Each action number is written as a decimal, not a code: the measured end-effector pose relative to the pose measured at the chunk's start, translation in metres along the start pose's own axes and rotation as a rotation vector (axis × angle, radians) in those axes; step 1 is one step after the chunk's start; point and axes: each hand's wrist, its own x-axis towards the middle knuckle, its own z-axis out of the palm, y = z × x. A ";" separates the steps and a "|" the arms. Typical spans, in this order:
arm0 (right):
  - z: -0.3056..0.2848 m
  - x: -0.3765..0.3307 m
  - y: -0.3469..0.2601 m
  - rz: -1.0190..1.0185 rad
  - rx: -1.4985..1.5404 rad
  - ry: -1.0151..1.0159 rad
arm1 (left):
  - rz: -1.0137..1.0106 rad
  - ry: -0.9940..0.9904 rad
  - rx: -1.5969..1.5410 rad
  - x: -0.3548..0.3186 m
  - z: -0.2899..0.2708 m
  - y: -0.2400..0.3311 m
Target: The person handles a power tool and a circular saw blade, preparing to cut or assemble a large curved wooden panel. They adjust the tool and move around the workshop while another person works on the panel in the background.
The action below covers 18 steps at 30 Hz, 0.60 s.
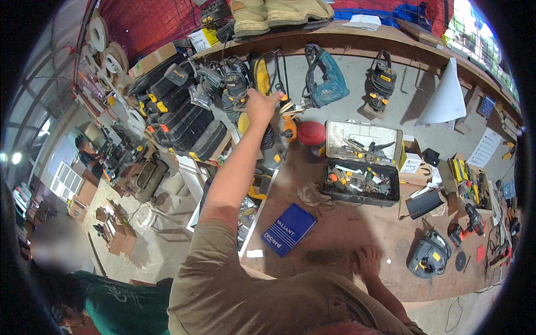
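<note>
My left hand (262, 109) is stretched up to the tools hanging at the back wall, its thumb pointing right. It overlaps the edge of a dark corded power tool (235, 85); most of its fingers are hidden, so I cannot tell whether it grips anything. Close by are a yellow tool (261, 75) and an orange-bodied tool (289, 127). A teal jigsaw-like power tool (329, 81) hangs to the right. My right hand (367, 262) lies with fingers spread on the brown workbench (357, 226), beside a dark flat rectangular piece (329, 257).
A blue book (289, 229) lies on the bench. Behind it stand an opened toolbox (360, 190) full of hand tools and a red round container (311, 133). A black-grey power tool (429, 254) sits at right. Stacked black cases (190, 120) are at left; a person in green (120, 301) is nearby.
</note>
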 end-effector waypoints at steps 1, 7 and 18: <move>0.005 -0.001 0.005 -0.032 -0.018 0.019 | -0.009 -0.009 0.014 0.013 0.007 -0.004; 0.003 0.000 -0.003 0.032 0.012 -0.044 | 0.009 -0.027 0.016 0.057 0.052 -0.022; 0.003 0.005 -0.003 0.030 0.015 0.030 | 0.024 -0.090 0.029 0.104 0.102 -0.040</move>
